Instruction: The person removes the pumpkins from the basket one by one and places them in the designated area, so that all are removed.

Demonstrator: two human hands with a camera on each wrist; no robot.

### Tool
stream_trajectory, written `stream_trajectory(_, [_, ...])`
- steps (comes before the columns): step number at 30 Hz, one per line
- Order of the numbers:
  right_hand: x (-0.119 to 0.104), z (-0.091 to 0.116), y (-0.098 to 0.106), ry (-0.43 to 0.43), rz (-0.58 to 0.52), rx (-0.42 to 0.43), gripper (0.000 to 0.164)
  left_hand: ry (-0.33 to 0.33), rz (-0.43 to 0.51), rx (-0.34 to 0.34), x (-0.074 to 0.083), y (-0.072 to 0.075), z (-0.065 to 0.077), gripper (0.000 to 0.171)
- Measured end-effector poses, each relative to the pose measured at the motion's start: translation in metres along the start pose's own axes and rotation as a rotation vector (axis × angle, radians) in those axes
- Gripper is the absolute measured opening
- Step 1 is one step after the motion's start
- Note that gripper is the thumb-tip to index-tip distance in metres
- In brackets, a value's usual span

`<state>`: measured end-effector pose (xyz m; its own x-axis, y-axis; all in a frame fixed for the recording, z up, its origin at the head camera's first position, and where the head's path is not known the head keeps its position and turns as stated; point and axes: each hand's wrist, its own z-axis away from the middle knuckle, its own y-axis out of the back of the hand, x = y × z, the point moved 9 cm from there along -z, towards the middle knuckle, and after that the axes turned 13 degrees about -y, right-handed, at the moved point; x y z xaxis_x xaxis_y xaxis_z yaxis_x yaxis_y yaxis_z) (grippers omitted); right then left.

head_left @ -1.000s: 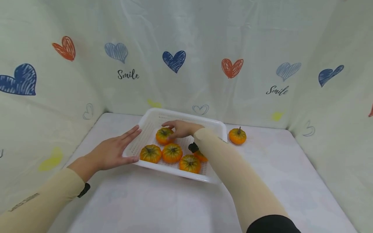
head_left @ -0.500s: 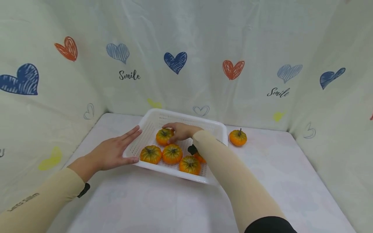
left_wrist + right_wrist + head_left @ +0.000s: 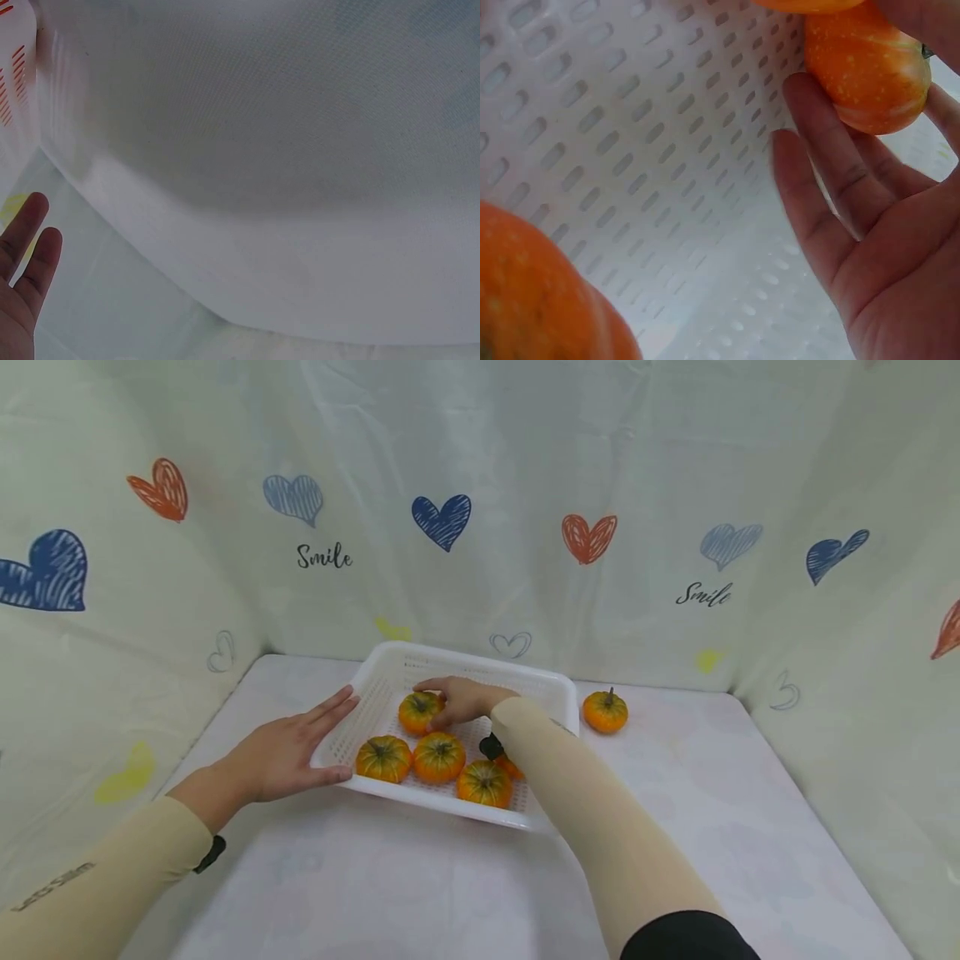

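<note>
A white perforated plastic basket [image 3: 427, 802] sits slightly askew on the table. Against its left rim rests my left hand [image 3: 281, 752], fingers straight and spread; two of its fingers show in the left wrist view. My right hand [image 3: 465, 700] reaches inside and holds a small orange pumpkin [image 3: 417, 714] at the back left, thumb and fingers around it. In the right wrist view the fingers curve along that pumpkin [image 3: 870, 82]. Several more pumpkins, such as the middle one [image 3: 438, 757], line the basket's front side. One pumpkin [image 3: 512, 767] is partly hidden by the right wrist.
Outside the basket, by its right back corner, stands a single pumpkin [image 3: 605, 712] with its stem up. The white-covered table [image 3: 420, 893] ends at a pale curtain [image 3: 510, 460] printed with hearts, which encloses the back and both sides.
The right-hand fingers have settled slightly around the back-left pumpkin, which stays in place. The left hand and basket have not moved; the whole view has shifted slightly.
</note>
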<state>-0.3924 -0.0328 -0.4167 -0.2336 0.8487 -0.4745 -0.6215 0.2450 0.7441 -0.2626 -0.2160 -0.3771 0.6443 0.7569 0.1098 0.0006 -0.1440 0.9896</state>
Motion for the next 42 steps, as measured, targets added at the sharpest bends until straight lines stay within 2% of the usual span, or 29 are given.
stream_trajectory(5, [0.001, 0.000, 0.002, -0.002, 0.010, 0.028, 0.072, -0.013, -0.006, 0.010, 0.000, 0.000, -0.001, 0.097])
stream_trajectory(10, [0.003, 0.003, 0.004, -0.009, -0.045, 0.018, 0.072, -0.014, -0.014, 0.005, -0.001, -0.001, -0.001, 0.098])
stream_trajectory(19, [0.000, 0.018, 0.023, 0.052, -0.124, 0.026, 0.075, -0.020, -0.023, 0.010, 0.002, 0.007, 0.003, 0.097])
stream_trajectory(28, [0.011, 0.045, 0.043, 0.049, -0.141, 0.062, 0.081, -0.029, -0.033, 0.002, 0.008, 0.005, 0.002, 0.096])
stream_trajectory(36, [0.014, 0.072, 0.068, 0.114, -0.126, 0.110, 0.081, -0.037, -0.052, 0.001, 0.009, 0.004, 0.002, 0.098])
stream_trajectory(42, [0.021, 0.095, 0.078, 0.141, -0.160, 0.109, 0.081, -0.050, -0.050, 0.019, 0.008, 0.003, 0.002, 0.096])
